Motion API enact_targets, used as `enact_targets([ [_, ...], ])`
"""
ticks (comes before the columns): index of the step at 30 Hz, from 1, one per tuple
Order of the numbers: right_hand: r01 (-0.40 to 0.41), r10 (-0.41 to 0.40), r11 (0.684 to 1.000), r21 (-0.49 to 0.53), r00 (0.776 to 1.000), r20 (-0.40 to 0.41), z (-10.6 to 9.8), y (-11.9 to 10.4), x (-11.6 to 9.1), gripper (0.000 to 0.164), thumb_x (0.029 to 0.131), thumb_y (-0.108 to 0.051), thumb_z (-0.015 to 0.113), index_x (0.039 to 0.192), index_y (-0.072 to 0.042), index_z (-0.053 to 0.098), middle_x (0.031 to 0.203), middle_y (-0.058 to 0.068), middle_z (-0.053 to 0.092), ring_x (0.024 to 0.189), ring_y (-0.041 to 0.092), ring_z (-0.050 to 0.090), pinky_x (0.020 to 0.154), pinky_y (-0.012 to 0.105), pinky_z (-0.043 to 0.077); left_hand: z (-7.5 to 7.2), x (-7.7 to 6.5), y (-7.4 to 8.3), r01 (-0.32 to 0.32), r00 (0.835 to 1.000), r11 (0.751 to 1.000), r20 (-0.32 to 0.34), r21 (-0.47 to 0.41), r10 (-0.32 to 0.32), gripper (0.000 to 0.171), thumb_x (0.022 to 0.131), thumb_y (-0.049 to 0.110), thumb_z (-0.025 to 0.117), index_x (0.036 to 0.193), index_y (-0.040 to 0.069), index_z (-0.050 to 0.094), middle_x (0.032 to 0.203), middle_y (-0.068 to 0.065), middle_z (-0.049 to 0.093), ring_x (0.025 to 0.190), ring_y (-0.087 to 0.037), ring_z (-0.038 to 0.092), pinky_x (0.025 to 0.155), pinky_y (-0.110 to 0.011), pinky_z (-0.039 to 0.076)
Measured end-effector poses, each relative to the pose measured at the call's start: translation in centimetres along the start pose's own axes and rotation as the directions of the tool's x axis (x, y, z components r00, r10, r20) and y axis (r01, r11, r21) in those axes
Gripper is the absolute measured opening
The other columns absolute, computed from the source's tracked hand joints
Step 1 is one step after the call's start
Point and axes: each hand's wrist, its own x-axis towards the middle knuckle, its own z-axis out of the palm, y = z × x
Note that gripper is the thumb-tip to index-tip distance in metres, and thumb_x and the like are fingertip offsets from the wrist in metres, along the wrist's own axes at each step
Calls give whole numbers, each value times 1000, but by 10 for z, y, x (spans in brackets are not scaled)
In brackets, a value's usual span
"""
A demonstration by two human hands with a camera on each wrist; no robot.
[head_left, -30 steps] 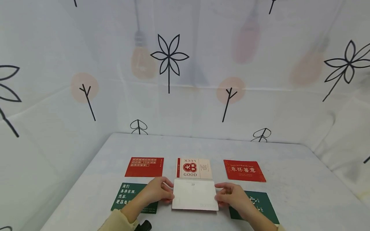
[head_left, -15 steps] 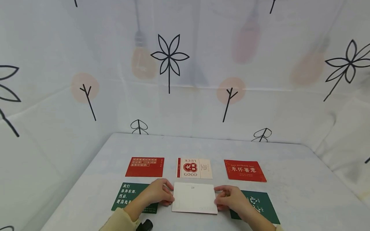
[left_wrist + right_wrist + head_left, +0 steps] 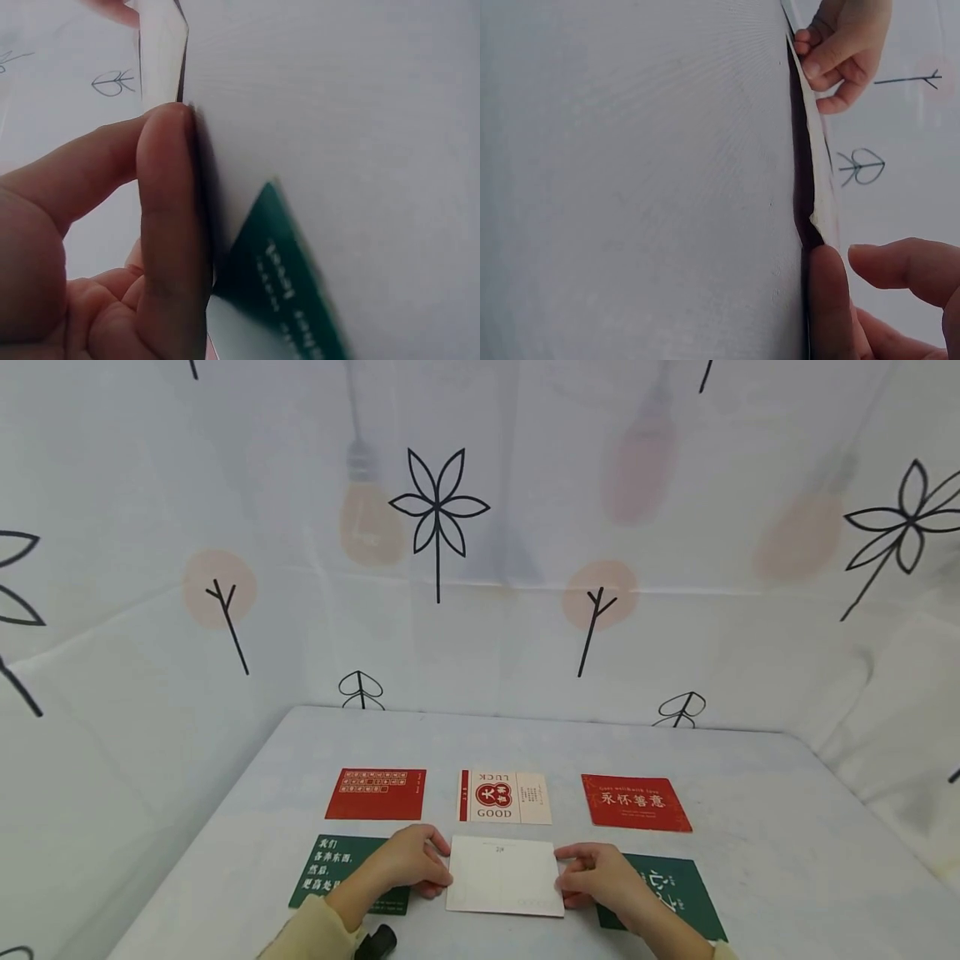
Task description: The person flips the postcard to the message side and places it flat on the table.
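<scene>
A white postcard (image 3: 504,877), small print near its far edge, lies level at the middle front of the table. My left hand (image 3: 412,862) holds its left edge, index finger near the far corner and thumb lower down. On the right edge my right hand (image 3: 596,875) holds it the same way. The left wrist view has the thumb (image 3: 169,187) against the end of the postcard (image 3: 163,52). In the right wrist view, a dark gap runs under the edge of the postcard (image 3: 822,169). Fingers beneath it are hidden.
Behind lie a red card (image 3: 377,793), a cream-and-red card (image 3: 504,797) and another red card (image 3: 637,803) in a row. Green cards lie at left (image 3: 330,864) and right (image 3: 678,897), partly under my forearms. A black cylindrical object (image 3: 377,942) sits by the left sleeve.
The white postcard has come down and slightly towards me, leaving a wider gap before the cream-and-red card. Both hands moved slightly with it. Over the last half second little differs.
</scene>
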Motion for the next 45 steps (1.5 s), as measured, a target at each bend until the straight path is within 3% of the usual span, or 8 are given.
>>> enact_targets([
  [10,22,-21,999,-46,1000,19,-1,0,0,41,75,-7,75,112,5,61,69,8,60,60,19,62,63,29,55,1,-1,2,31,999,999,-19,17,-31,35,74,8,78,97,3,52,68,-9,61,53,-17,62,53,-26,54],
  [27,55,-55,996,-68,998,0,-4,0,-1,44,74,-11,77,112,3,62,69,7,61,60,20,62,65,29,55,-2,0,-3,-33,999,999,0,-31,33,37,74,8,78,102,2,53,71,-9,60,55,-18,63,54,-28,54],
  [45,103,-106,994,-34,991,-82,-7,-9,7,43,74,-9,77,113,2,62,73,7,60,63,19,61,67,31,56,-8,10,-1,-107,992,993,-73,-43,103,37,76,12,77,104,2,56,77,-6,60,62,-18,64,62,-32,55],
])
